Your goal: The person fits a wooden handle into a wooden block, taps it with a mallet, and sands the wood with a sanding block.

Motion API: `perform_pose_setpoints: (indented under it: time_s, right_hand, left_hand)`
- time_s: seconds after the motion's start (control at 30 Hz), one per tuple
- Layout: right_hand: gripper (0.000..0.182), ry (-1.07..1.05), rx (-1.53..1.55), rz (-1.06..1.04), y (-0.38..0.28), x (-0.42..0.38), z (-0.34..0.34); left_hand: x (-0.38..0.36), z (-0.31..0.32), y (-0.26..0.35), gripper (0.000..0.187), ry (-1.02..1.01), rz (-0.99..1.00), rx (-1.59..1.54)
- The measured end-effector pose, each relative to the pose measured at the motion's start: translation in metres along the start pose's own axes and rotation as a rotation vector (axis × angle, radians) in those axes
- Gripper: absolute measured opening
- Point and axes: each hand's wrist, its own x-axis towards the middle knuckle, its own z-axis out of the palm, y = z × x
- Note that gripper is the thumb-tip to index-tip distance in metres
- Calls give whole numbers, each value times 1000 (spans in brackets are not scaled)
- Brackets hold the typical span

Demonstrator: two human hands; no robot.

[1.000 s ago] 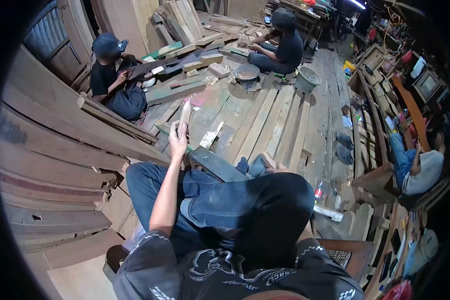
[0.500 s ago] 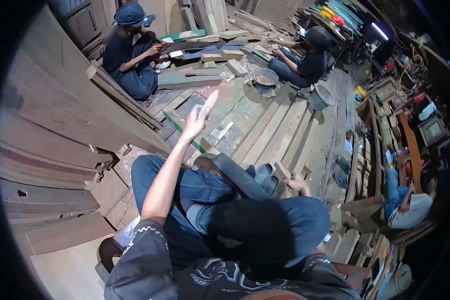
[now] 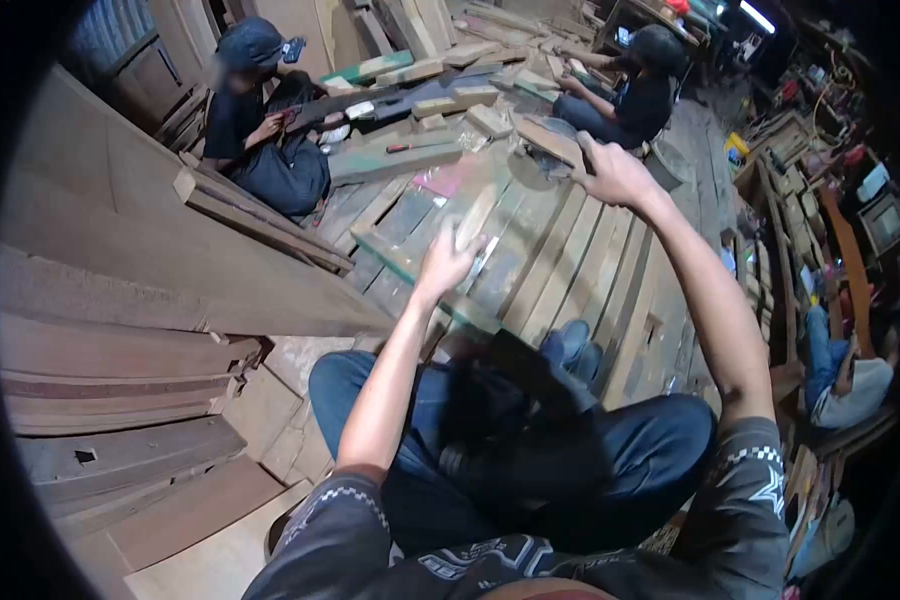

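Note:
My left hand (image 3: 447,264) is closed around a short pale wood piece (image 3: 478,216) that points up and away from me. My right hand (image 3: 615,175) is raised further out and grips the end of a flat brownish wood piece (image 3: 548,140), which extends to the left. The two pieces are apart. Below them lies a wooden frame with green-painted edges (image 3: 385,256). A dark, blurred object (image 3: 505,390), whose kind I cannot make out, is over my crossed legs.
One person (image 3: 260,120) sits at the far left, another (image 3: 630,90) at the back right. A third person (image 3: 850,385) is at the right edge. Long planks (image 3: 570,260) cover the floor, with a red-handled tool (image 3: 400,148) on a beam. A bucket (image 3: 667,163) stands behind my right hand.
My right hand has risen from beside my right knee to far out front, carrying its wood piece. My left hand has moved right and slightly down in view. The camera view has shifted.

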Motion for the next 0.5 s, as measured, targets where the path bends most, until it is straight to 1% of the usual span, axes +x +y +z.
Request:
perform_pose_setpoints:
  time_s: [0.03, 0.07, 0.13, 0.17, 0.2, 0.27, 0.3, 0.33, 0.37, 0.4, 0.43, 0.47, 0.5]
  right_hand:
    - [55, 31, 44, 22, -14, -2, 6]
    - [54, 75, 78, 42, -25, -1, 7]
    - [53, 172, 273, -7, -34, -7, 16]
    - [53, 208, 372, -27, -40, -14, 22]
    - [53, 8, 600, 196, -58, -20, 10]
    - [52, -95, 879, 326, -68, -25, 20]
    - [50, -33, 919, 285, -75, -28, 27]
    - [53, -72, 952, 322, -77, -30, 33]
    - [54, -78, 1007, 340, -78, -32, 40]
    - [55, -83, 1065, 350, -81, -33, 50]
    - [40, -25, 1145, 393, -87, -35, 59]
    - [37, -82, 1231, 406, -92, -40, 57]
    - [36, -115, 1283, 391, -92, -42, 63]
  left_hand:
    - [5, -4, 3, 47, -43, -32, 14]
    - [9, -8, 7, 46, -58, -45, 57]
    - [7, -16, 26, 45, -91, -80, 125]
    - [1, -19, 29, 44, -179, -94, 25]
    - [-3, -23, 31, 43, -260, -103, -77]
    - [-15, -16, 34, 39, -309, -56, -191]
    - [-21, -11, 41, 38, -277, -46, -178]
    - [-31, -8, 51, 38, -245, -48, -163]
    - [-38, -4, 63, 35, -227, -196, -104]
    - [-46, 7, 57, 34, -148, -107, -96]
    - [-50, 11, 54, 35, -203, -83, -26]
    - [-54, 13, 53, 37, -257, -54, 44]
    - [-61, 19, 53, 39, -187, -53, 63]
